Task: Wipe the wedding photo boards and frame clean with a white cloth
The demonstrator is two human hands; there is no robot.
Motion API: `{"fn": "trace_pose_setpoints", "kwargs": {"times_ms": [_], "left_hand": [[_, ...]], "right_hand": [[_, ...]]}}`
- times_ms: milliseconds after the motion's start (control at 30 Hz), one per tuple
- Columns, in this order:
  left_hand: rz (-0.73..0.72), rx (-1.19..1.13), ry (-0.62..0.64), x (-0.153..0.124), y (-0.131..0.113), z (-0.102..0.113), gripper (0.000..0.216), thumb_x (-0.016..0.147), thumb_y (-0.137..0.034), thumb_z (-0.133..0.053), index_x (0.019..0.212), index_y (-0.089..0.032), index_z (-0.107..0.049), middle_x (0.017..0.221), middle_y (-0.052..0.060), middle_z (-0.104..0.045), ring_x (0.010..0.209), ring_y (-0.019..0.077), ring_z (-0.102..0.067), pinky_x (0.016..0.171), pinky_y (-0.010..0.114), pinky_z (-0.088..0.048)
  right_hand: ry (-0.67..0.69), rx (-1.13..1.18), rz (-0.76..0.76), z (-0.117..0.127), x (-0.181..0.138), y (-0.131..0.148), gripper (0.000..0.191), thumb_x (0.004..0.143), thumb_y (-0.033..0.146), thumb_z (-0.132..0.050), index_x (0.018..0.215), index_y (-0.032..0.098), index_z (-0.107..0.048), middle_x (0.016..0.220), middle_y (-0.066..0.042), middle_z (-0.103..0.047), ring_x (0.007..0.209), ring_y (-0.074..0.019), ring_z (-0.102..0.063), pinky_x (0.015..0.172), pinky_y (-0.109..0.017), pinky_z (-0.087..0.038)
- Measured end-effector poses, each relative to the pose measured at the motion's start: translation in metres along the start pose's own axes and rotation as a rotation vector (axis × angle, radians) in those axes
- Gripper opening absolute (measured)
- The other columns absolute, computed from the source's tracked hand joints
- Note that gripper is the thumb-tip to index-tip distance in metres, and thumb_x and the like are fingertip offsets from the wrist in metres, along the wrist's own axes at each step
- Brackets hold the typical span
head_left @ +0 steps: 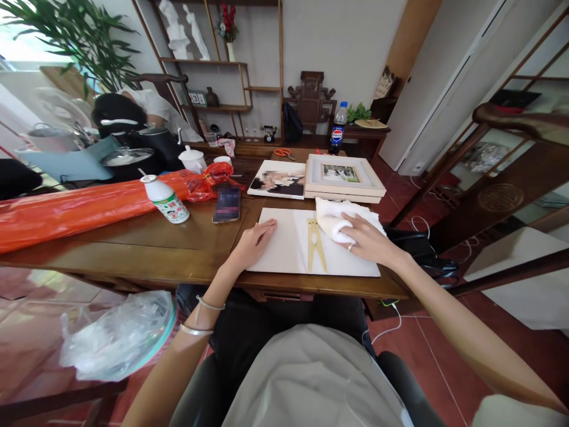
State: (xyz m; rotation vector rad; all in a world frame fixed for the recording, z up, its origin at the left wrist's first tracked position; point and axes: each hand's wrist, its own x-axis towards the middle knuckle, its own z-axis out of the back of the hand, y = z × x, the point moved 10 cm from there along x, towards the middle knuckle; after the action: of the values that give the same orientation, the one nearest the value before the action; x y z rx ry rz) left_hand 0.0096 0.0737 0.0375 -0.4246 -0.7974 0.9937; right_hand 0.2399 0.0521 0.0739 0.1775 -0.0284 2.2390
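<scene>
Head view, the only one. Left hand [254, 239]: palm down, fingers spread flat on the left edge of the white board [287, 252], gripping nothing. Right hand [368, 240]: fingers curled over a bunched white cloth [335, 220] and pressing it onto the board's far right corner. Hands well apart. A brass-coloured hinged strut [315, 243] lies on the board between them, just left of the cloth. Beyond the right hand: white picture frame [344, 177], face up. Beyond the left hand: photo print [278, 179] and dark phone [226, 204]. Further left: a white bottle [166, 200], tilted, against an orange plastic bag [75, 212].
</scene>
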Motion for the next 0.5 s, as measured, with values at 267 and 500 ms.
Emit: {"fn": "trace_pose_setpoints", "kwargs": {"times_ms": [267, 500], "left_hand": [[-0.004, -0.001, -0.001, 0.000, -0.001, 0.000, 0.046, 0.096, -0.042, -0.037, 0.118, -0.013, -0.064, 0.130, 0.011, -0.059, 0.126, 0.0231, -0.051, 0.114, 0.041, -0.029], [-0.001, 0.002, 0.008, 0.001, -0.002, 0.000, 0.047, 0.096, -0.043, -0.037, 0.118, -0.012, -0.064, 0.130, 0.012, -0.059, 0.126, 0.0235, -0.051, 0.113, 0.041, -0.030]], "right_hand": [[0.205, 0.064, 0.044, 0.017, -0.069, 0.070, 0.048, 0.061, -0.004, -0.045, 0.093, 0.022, -0.069, 0.144, -0.009, -0.046, 0.137, -0.0259, -0.036, 0.110, -0.045, -0.036], [0.179, 0.144, 0.110, 0.003, -0.039, 0.052, 0.015, 0.076, 0.018, -0.059, 0.087, 0.019, -0.069, 0.154, -0.007, -0.029, 0.144, -0.0303, -0.015, 0.116, -0.055, -0.016]]}}
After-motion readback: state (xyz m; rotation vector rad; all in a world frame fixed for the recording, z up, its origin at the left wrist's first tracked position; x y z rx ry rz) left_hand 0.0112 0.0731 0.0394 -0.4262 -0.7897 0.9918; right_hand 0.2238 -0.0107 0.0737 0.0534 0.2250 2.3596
